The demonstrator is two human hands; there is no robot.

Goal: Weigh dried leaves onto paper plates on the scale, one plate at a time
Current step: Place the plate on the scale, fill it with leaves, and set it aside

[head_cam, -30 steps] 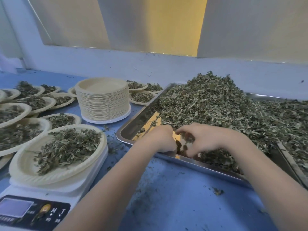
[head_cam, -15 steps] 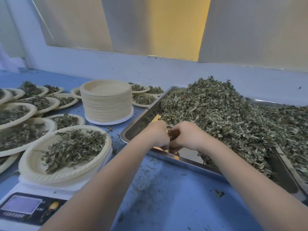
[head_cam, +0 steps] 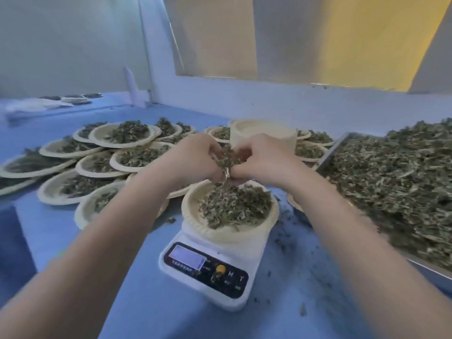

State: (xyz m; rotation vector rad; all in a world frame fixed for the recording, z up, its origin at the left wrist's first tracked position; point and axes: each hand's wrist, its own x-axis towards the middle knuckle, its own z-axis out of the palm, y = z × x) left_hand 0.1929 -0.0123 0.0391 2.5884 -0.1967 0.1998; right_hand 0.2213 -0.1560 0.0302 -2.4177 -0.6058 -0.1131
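Both hands meet above the far rim of the paper plate (head_cam: 195,216) on the scale (head_cam: 210,272). Left hand (head_cam: 195,159) and right hand (head_cam: 263,159) are each curled round 1 shared clump of dried leaves (head_cam: 227,159), fingers cupped inward, knuckles up; a few strands hang from the bottom of the clump toward the plate. Directly below the grip: the plate, already carrying a mound of leaves (head_cam: 234,206), seated on the white scale; the display (head_cam: 187,258) is lit but its reading is too blurred to tell. Left of the grip: many filled plates (head_cam: 127,135), overlapping one another on the blue table (head_cam: 151,302). Just behind the grip: a stack of empty plates (head_cam: 263,133), with more filled plates on either side of it. Right of the grip: a metal tray (head_cam: 325,157) heaped with loose leaves (head_cam: 391,182). Scattered leaf crumbs (head_cam: 303,309) lie on the table near the scale, below and right of the grip.
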